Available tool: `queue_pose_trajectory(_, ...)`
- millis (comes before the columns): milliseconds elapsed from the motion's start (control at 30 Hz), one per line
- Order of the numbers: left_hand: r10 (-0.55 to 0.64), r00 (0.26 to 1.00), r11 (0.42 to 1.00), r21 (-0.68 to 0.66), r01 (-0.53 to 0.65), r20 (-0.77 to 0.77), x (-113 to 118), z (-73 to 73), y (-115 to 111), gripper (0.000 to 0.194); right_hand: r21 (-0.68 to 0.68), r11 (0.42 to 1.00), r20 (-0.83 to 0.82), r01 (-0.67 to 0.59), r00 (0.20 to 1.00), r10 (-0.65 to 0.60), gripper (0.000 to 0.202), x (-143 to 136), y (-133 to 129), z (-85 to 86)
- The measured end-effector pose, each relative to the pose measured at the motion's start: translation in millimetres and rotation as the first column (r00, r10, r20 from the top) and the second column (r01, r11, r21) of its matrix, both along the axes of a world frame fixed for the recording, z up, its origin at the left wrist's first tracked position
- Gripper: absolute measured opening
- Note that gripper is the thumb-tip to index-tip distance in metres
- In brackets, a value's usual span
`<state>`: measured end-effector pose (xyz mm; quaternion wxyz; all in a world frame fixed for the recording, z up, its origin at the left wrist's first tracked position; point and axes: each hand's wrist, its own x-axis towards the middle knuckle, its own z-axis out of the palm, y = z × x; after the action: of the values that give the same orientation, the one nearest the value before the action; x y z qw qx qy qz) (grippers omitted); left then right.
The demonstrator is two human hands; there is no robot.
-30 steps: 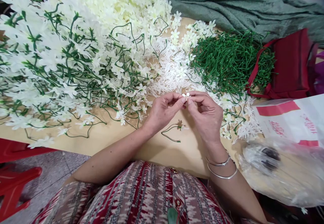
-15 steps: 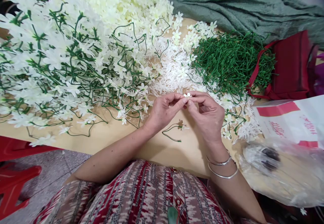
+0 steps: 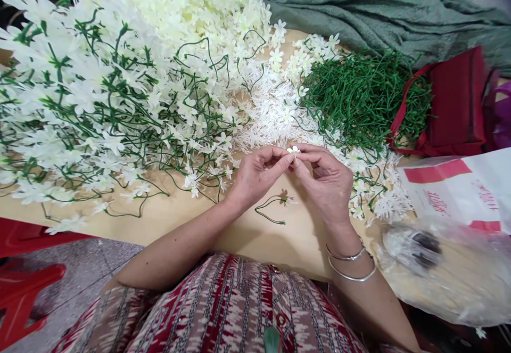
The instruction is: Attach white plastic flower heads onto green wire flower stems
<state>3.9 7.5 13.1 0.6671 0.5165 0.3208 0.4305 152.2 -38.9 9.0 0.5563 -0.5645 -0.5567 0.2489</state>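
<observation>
Between my fingertips is a small white flower (image 3: 294,151). My left hand (image 3: 261,174) pinches it from the left with thumb and forefinger. From the other side my right hand (image 3: 325,180) holds it too, and the fingertips of both hands nearly touch. A green stem (image 3: 270,220) with a small flower end lies on the tabletop (image 3: 239,236) below my hands. Just beyond my fingers lies a pile of thin white strands (image 3: 271,113). What my curled fingers hide under the flower cannot be seen.
White flowers on green stems (image 3: 131,103) heap up at the left. Behind the strands are loose pale petals (image 3: 191,7). At the right are green stems (image 3: 355,97), a red bag (image 3: 455,103), a printed white bag (image 3: 451,190) and clear plastic (image 3: 471,273). Green cloth (image 3: 359,17) lies behind.
The small flower and my fingertips have shifted very slightly to the left in the picture. Both hands keep their pinch.
</observation>
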Motion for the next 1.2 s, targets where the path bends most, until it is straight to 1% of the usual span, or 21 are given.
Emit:
queue_pose_trajectory(200, 0.049, 0.998, 0.999, 0.003, -0.049, -0.045, 3, -6.4, -2, 0.034, 0.000, 1.000, 0.000, -0.007, 1.000, 0.007, 0.005, -2, -1, 1.9)
queue_pose_trajectory(333, 0.052, 0.997, 0.999, 0.008, -0.052, -0.055, 4, -9.8, -2, 0.032, 0.002, 1.000, -0.024, -0.013, 1.000, 0.013, 0.006, -2, -1, 3.2)
queue_pose_trajectory(533, 0.041, 0.999, 0.998, -0.037, -0.042, -0.023, 3, -5.5, -1, 0.030, -0.005, 1.000, -0.020, -0.005, 1.000, 0.005, 0.009, -2, -1, 3.7)
queue_pose_trajectory(667, -0.005, 1.000, 0.997, -0.077, 0.003, -0.024, 1, -1.1, 1, 0.032, -0.019, 1.000, -0.036, -0.024, 0.999, 0.023, 0.008, -1, 0, 2.5)
queue_pose_trajectory(767, -0.018, 1.000, 0.997, -0.072, 0.017, -0.011, 0, -1.5, 2, 0.032, -0.015, 0.999, -0.069, -0.033, 0.997, 0.032, 0.007, -2, 1, 2.4)
queue_pose_trajectory(933, 0.008, 1.000, 0.998, -0.063, -0.007, 0.026, 1, -4.0, 2, 0.033, -0.009, 1.000, -0.121, -0.007, 0.993, 0.006, 0.008, 0, 1, 3.5)
queue_pose_trajectory(1033, 0.017, 1.000, 1.000, -0.011, -0.017, 0.022, 0, -3.3, 3, 0.035, 0.017, 1.000, -0.102, -0.023, 0.995, 0.024, 0.011, 5, 1, 4.1)
queue_pose_trajectory(1133, 0.017, 1.000, 0.999, 0.048, -0.016, -0.023, -2, -2.1, 5, 0.032, 0.016, 0.999, -0.025, -0.047, 0.999, 0.047, 0.010, 9, 1, 5.2)
queue_pose_trajectory(1200, 0.033, 0.999, 0.998, 0.046, -0.031, -0.034, -3, -1.5, 5, 0.030, 0.012, 0.998, 0.029, -0.063, 0.998, 0.062, 0.008, 9, 1, 6.9)
